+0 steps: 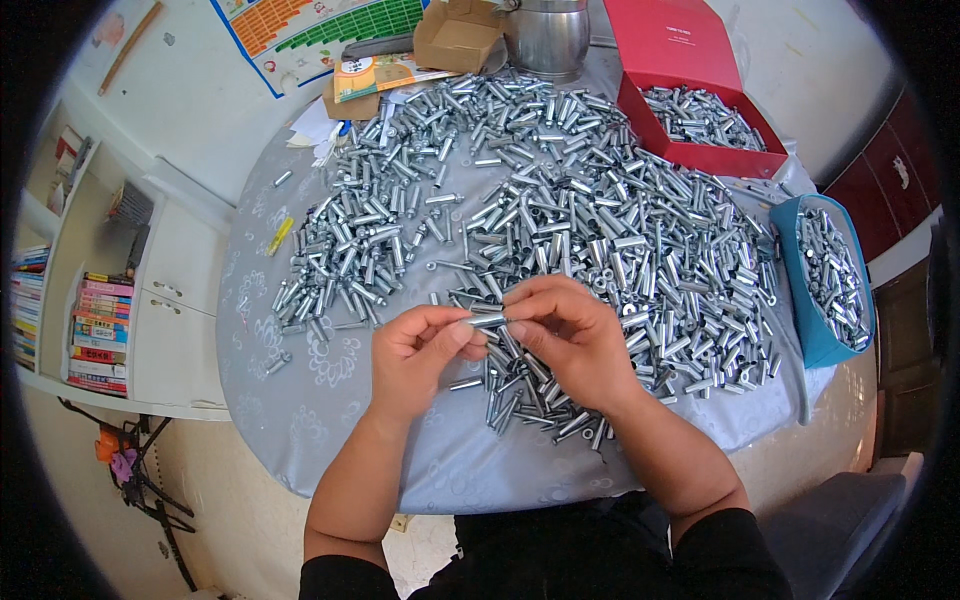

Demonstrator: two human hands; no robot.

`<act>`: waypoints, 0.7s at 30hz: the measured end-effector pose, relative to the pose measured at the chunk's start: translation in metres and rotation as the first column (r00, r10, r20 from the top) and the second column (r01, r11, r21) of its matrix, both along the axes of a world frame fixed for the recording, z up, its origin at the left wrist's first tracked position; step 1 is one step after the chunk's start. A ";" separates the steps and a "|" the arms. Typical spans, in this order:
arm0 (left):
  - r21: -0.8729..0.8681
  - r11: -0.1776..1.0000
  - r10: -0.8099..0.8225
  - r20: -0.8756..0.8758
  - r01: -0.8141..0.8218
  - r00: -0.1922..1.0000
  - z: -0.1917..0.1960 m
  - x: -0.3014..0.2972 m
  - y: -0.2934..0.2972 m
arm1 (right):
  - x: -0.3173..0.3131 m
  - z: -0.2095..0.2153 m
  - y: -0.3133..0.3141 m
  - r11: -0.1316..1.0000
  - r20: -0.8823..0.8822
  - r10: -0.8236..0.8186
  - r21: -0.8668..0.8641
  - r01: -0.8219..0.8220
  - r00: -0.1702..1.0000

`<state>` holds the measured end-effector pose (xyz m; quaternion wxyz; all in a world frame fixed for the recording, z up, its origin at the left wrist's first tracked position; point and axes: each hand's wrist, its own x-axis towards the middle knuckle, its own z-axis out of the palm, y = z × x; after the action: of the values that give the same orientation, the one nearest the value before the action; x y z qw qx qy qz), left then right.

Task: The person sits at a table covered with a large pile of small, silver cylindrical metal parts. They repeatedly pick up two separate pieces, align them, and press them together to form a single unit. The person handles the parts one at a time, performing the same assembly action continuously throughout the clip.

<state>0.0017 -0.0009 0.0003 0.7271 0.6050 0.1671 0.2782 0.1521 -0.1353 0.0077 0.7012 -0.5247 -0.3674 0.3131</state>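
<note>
Metal sleeve (487, 320) sits pinched between both hands, above the near edge of the big heap. Long axis runs roughly left-right, bridging the gap between the two sets of fingers. Left hand (412, 357) has its left end, thumb and index closed on it; right hand (572, 345) has its right end, same thumb-and-index pinch. Neither hand is nearer: both touch it, one per end, facing each other along that axis. Whether it is one piece or a fitted pair, can't tell.

Right heap (640, 250) of metal parts spreads far and right of the hands; left heap (360, 235) lies far-left on the worktop (290, 425). One loose sleeve (466, 384) lies between the wrists, near side of the held one. Red box (715, 158) is far right, blue basket (800, 290) right; both hold more metal parts.
</note>
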 end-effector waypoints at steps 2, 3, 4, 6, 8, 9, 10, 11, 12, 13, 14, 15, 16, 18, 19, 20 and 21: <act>-0.032 0.999 -0.003 0.002 0.003 1.000 -0.002 0.000 0.003 | -0.002 0.010 0.002 0.996 0.176 -0.089 0.043 0.083 0.980; -0.026 1.000 -0.002 0.002 0.002 1.000 -0.002 0.000 0.003 | -0.002 0.011 0.001 0.998 0.076 -0.059 0.014 0.058 0.995; -0.021 1.000 -0.001 0.002 0.001 1.000 -0.001 0.000 0.002 | -0.003 0.012 -0.001 0.999 -0.026 -0.032 -0.014 0.032 0.999; 0.013 1.000 -0.020 0.005 0.020 1.000 0.001 0.000 0.000 | -0.001 0.009 -0.003 0.992 -0.054 0.022 -0.126 -0.029 0.998; 0.025 0.999 -0.030 0.014 0.029 0.999 0.000 0.001 0.000 | 0.007 -0.001 -0.005 0.950 0.085 0.101 -0.303 -0.071 0.991; 0.020 0.999 -0.030 0.021 0.030 0.999 -0.002 0.001 0.000 | 0.006 -0.002 -0.004 0.969 0.094 0.075 -0.240 -0.050 0.993; 0.014 0.999 -0.030 0.028 0.030 0.999 -0.003 0.002 0.001 | 0.005 -0.003 -0.003 0.984 0.101 0.048 -0.177 -0.029 0.994; -0.003 1.000 -0.023 0.040 0.023 0.999 -0.005 0.002 0.001 | 0.004 -0.003 -0.001 0.994 0.106 0.021 -0.113 -0.008 0.994; -0.020 1.000 -0.016 0.052 0.017 0.999 -0.006 0.003 0.002 | 0.002 0.001 0.000 0.996 0.057 0.004 -0.094 0.001 0.998; -0.038 0.999 -0.007 0.063 0.010 0.998 -0.007 0.003 0.002 | -0.001 0.008 0.000 0.997 0.007 -0.011 -0.074 0.012 1.000; -0.035 0.999 -0.005 0.063 0.007 0.998 -0.006 0.003 0.002 | -0.003 0.012 0.000 0.998 -0.043 -0.025 -0.055 0.023 0.999; -0.032 0.999 -0.003 0.064 0.005 0.998 -0.005 0.003 0.001 | -0.001 0.008 0.000 0.991 -0.012 0.013 -0.130 -0.014 1.000; -0.029 1.000 -0.002 0.064 0.004 0.998 -0.004 0.003 0.001 | 0.003 0.001 -0.002 0.978 0.016 0.052 -0.205 -0.048 0.999; -0.027 1.000 -0.004 0.063 0.006 0.998 -0.004 0.003 0.001 | 0.005 -0.003 -0.002 0.975 0.065 0.071 -0.217 -0.055 0.995; -0.028 1.000 -0.005 0.061 0.007 0.998 -0.004 0.003 0.002 | 0.003 -0.002 -0.001 0.988 0.087 0.048 -0.153 -0.034 0.995; -0.033 0.999 -0.004 0.066 0.006 0.998 -0.005 0.003 0.002 | 0.002 -0.002 0.000 0.996 0.107 0.023 -0.089 -0.014 0.994; -0.038 0.999 -0.002 0.071 0.005 0.997 -0.005 0.003 0.002 | 0.000 0.001 0.000 0.995 0.074 0.009 -0.097 -0.001 0.997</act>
<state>0.0047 0.0014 -0.0050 0.7444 0.5812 0.1453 0.2950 0.1526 -0.1353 0.0087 0.6601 -0.5684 -0.3788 0.3127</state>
